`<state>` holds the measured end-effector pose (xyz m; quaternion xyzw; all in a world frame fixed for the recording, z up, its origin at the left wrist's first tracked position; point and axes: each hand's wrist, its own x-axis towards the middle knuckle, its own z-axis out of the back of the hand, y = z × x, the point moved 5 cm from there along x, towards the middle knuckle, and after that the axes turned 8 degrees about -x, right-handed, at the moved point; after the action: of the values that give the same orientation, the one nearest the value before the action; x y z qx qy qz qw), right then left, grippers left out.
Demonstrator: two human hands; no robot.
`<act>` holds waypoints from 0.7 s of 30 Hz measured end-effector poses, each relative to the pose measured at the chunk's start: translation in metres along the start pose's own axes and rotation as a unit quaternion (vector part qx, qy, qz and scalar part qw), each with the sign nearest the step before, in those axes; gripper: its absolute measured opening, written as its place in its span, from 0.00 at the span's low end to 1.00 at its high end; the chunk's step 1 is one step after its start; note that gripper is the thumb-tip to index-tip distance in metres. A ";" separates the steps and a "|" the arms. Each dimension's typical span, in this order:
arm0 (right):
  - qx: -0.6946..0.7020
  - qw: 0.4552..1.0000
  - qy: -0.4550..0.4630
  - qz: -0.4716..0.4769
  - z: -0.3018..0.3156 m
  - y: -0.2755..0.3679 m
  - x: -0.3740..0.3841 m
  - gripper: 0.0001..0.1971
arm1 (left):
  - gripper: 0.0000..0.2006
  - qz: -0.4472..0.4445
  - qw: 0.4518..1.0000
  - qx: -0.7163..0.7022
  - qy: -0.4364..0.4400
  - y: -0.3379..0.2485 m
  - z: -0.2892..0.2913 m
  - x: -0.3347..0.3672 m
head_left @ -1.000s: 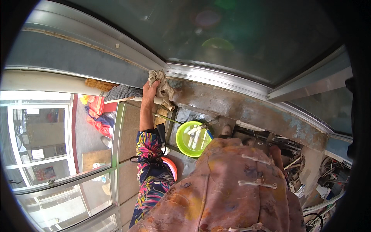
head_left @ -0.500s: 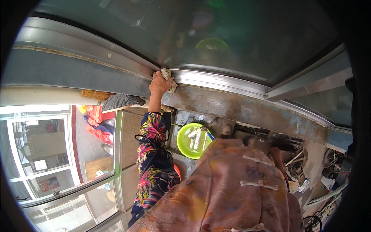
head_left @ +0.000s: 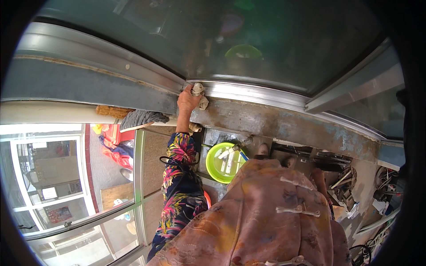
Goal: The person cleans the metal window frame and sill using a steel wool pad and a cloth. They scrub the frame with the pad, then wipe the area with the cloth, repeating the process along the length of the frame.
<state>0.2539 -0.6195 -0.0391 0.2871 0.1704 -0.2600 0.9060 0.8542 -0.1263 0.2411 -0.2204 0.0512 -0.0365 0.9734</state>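
My left hand (head_left: 188, 100) is closed on a crumpled beige rag (head_left: 199, 93). It presses the rag at the corner where the upright metal window frame (head_left: 153, 71) meets the silvery bottom rail (head_left: 253, 91). Above the rail stands a dark glass pane (head_left: 275, 44). My right hand (head_left: 317, 176) hangs low beside the brown, stained apron (head_left: 270, 208); only part of it shows, and its fingers cannot be made out.
Below the ledge (head_left: 275, 117) sits a lime-green basin (head_left: 212, 165) with a tap (head_left: 234, 149) over it. A grey mop head (head_left: 144, 118) and a straw-coloured brush (head_left: 112, 111) lie at left. Cluttered tools and cables (head_left: 386, 195) fill the right side.
My left hand has shifted slightly right and down along the rail's corner with the rag. The rag's shape in the grip has altered a little. My right hand stays low.
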 end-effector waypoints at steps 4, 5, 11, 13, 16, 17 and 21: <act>0.019 1.000 0.002 0.002 0.000 -0.002 0.002 0.14 | 0.20 -0.093 0.982 -0.166 -0.007 -0.004 0.000 -0.005; 0.022 1.000 0.003 0.005 0.000 -0.003 0.003 0.14 | 0.18 -0.080 0.976 -0.203 0.013 -0.005 -0.002 -0.007; 0.060 0.998 -0.003 -0.005 0.001 -0.011 0.016 0.11 | 0.16 -0.115 0.855 -0.277 0.422 -0.064 -0.034 -0.080; 0.079 0.996 -0.028 0.017 0.004 -0.008 0.019 0.11 | 0.17 -0.070 0.848 -0.319 0.417 -0.066 -0.024 -0.104; 0.098 0.994 -0.031 0.038 0.007 -0.002 0.023 0.12 | 0.17 -0.061 0.891 -0.270 0.359 -0.054 -0.002 -0.122; 0.096 0.994 -0.022 0.039 0.008 0.001 0.024 0.12 | 0.18 -0.080 0.914 -0.231 0.325 -0.047 0.009 -0.123; 0.080 0.996 0.022 0.008 0.011 0.003 0.026 0.13 | 0.16 0.058 0.953 -0.256 0.150 -0.008 0.047 -0.108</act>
<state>0.2779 -0.6343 -0.0408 0.3660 0.1662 -0.2593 0.8782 0.7523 -0.1036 0.2955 -0.4505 0.2174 0.0020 0.8659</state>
